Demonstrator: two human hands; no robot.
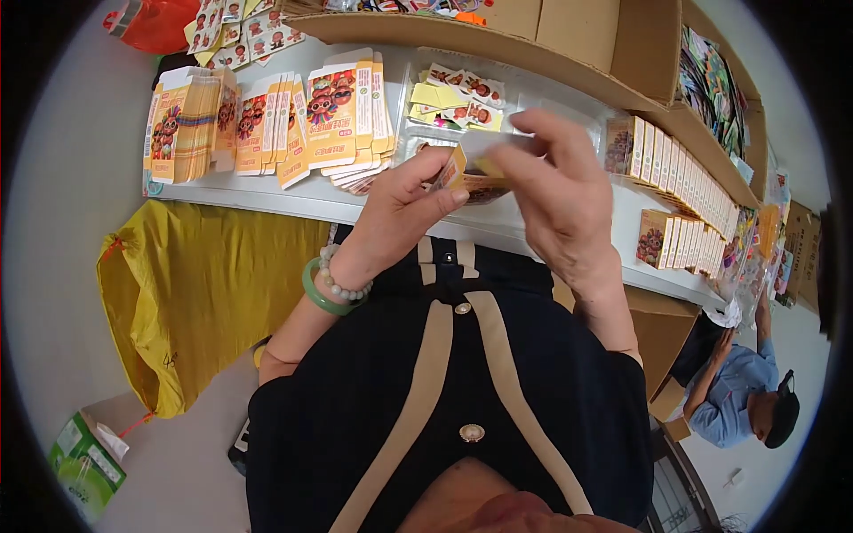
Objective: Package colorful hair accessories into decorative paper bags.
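Note:
My left hand [395, 209] grips a small orange-and-yellow printed carton [484, 189], thumb along its near side. The carton is tilted above the table's front edge, in front of the clear plastic tray. My right hand [564, 191] is at the carton's right upper end with bent fingers. Motion smears its fingertips, so whether they pinch anything cannot be made out. A pale, blurred flap or card shows between the hands. Just beyond, cartoon sticker sheets [462, 93] with yellow backs lie in the clear tray [579, 108].
Flat printed cartons [333, 115] and a thick stack [182, 124] lie left. Formed cartons [684, 178] stand in rows right. A large cardboard box [498, 40] borders the back. A yellow bag [213, 284] hangs at the front left; a person in blue [733, 391] is far right.

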